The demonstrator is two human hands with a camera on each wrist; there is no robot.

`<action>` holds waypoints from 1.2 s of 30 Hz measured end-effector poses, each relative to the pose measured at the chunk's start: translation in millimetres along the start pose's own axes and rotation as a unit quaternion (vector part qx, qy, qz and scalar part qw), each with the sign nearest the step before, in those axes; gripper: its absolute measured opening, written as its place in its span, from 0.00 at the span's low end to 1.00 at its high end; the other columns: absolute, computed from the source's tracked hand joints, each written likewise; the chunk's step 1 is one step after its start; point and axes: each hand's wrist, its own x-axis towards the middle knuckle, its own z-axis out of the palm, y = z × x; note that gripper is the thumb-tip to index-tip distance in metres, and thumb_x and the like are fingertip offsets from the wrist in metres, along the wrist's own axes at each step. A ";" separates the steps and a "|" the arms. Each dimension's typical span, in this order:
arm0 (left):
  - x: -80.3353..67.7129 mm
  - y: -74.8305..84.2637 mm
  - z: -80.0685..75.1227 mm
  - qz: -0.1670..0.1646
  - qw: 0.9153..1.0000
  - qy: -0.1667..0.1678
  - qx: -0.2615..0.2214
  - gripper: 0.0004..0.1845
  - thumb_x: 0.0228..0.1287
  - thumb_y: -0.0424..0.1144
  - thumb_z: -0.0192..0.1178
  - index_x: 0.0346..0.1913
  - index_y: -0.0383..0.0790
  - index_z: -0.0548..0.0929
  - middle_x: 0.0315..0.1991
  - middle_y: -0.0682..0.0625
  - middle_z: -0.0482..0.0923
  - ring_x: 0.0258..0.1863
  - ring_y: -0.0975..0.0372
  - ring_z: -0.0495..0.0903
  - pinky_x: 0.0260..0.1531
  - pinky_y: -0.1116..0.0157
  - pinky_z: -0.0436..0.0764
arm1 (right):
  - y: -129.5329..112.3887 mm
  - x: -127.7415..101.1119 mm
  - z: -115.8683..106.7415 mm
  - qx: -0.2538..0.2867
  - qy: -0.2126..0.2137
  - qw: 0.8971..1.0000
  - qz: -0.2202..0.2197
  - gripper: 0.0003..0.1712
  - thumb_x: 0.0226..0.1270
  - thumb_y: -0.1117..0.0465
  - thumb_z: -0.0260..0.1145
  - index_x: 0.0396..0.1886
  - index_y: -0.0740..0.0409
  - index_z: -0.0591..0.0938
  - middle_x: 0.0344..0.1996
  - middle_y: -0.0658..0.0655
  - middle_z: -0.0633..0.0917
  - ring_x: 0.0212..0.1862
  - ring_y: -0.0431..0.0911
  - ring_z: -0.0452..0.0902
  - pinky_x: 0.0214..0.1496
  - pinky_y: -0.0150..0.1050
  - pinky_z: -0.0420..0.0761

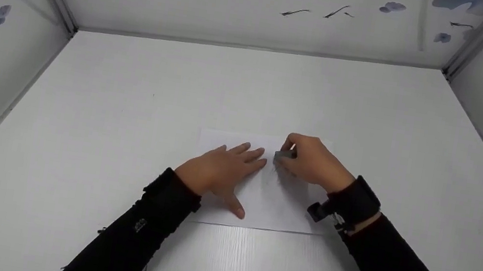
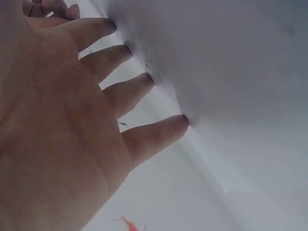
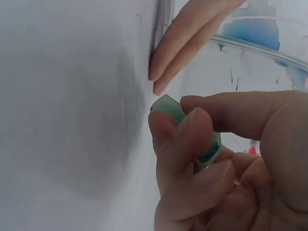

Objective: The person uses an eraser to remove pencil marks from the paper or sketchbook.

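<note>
From the head camera, your left hand (image 1: 221, 171) lies flat, fingers spread, on a white paper sheet (image 1: 279, 204) on the table (image 1: 77, 129), while your right hand (image 1: 312, 162) pinches an eraser (image 1: 284, 154) against it. Left wrist: straight fingertips (image 2: 178, 122) press the paper. Right wrist: curled fingers (image 3: 180, 132) grip the green eraser (image 3: 166, 106), its tip on the sheet.

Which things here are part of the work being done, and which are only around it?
In use:
- sheet of paper, lying flat on the table
- left hand, fingers straight, pressing the paper
- right hand, pinching a small green eraser whose tip meets the paper

Only around:
- white table
- walls with fish pictures
- black wrist strap
</note>
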 end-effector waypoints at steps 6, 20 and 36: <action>0.1 -0.1 0.6 0.002 1.000 0.005 -0.013 0.66 0.54 0.69 0.78 0.88 0.50 0.52 0.89 0.53 0.42 0.87 0.52 0.39 0.81 0.42 0.54 | -2.2 0.9 8.1 0.011 -0.047 0.999 -0.008 0.11 0.74 0.64 0.68 0.50 0.65 0.81 0.29 0.57 0.87 0.26 0.44 0.82 0.31 0.37 0.80; 1.1 0.0 2.8 0.003 1.000 0.011 0.001 0.66 0.54 0.70 0.77 0.88 0.49 0.51 0.89 0.52 0.42 0.87 0.52 0.40 0.80 0.41 0.56 | 2.0 2.6 10.8 0.013 -0.004 1.000 0.004 0.09 0.74 0.64 0.69 0.47 0.65 0.82 0.26 0.57 0.86 0.23 0.43 0.79 0.27 0.35 0.78; 1.5 0.5 2.7 0.005 1.000 0.010 -0.001 0.66 0.55 0.70 0.76 0.88 0.49 0.51 0.89 0.52 0.41 0.87 0.52 0.40 0.80 0.42 0.56 | -0.9 0.1 8.7 0.016 -0.028 0.999 0.000 0.10 0.74 0.65 0.69 0.49 0.66 0.82 0.26 0.57 0.87 0.23 0.44 0.81 0.28 0.37 0.81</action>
